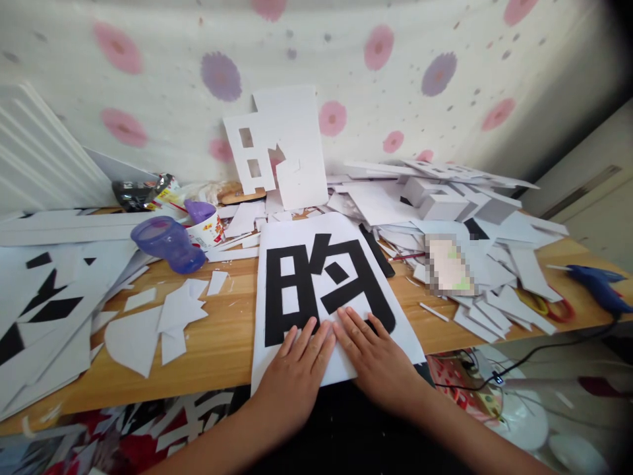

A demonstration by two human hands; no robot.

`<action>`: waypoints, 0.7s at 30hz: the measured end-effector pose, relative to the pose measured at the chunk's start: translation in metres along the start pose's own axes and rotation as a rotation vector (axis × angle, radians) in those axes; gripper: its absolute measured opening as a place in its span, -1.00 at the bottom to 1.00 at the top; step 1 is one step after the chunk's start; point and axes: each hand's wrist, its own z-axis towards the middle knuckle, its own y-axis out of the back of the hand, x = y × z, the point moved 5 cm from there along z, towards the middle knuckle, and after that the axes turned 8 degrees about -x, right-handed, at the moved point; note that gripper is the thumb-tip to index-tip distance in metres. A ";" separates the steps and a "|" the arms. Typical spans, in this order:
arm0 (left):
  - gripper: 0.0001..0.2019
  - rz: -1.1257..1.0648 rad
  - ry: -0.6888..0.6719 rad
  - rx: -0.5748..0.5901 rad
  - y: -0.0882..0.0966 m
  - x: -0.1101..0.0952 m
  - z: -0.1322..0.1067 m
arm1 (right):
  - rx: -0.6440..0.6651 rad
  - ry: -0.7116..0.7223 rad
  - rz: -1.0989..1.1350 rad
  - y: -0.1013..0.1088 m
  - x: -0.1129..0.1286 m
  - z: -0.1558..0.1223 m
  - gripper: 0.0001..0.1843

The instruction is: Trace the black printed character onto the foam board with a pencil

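A white sheet [346,231] with a large black printed character [277,290] lies near the table's front edge. On its lower left part my left hand [299,363] rests palm down, fingers stretched out. My right hand [370,356] lies flat on the lower right part, its fingers slightly spread over the black strokes. The two hands nearly meet at the sheet's lower middle, and neither grips anything. Behind the sheet, a white cut-out board [301,145] with square openings leans upright against the patterned wall covering.
White scraps [178,316], a blue translucent container [168,244] and a paper cup [206,227] sit left on the wooden table [227,343]. Piled white boards [386,201], scissors [561,309] and a blue glue gun [601,287] with a cable [544,346] are right.
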 end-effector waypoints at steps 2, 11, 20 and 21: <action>-0.35 -0.076 0.058 0.090 0.001 0.002 0.002 | 0.003 -0.001 0.003 0.001 0.000 0.000 -0.31; -0.13 -0.268 0.158 0.207 0.003 0.035 0.024 | 0.043 0.001 0.045 0.002 0.000 0.002 -0.26; -0.30 -0.225 0.155 0.146 -0.013 0.097 0.068 | 0.044 0.003 0.064 0.000 0.000 0.001 -0.25; -0.32 -0.221 0.162 0.148 -0.015 0.103 0.073 | 0.045 0.003 0.066 0.000 0.000 0.001 -0.25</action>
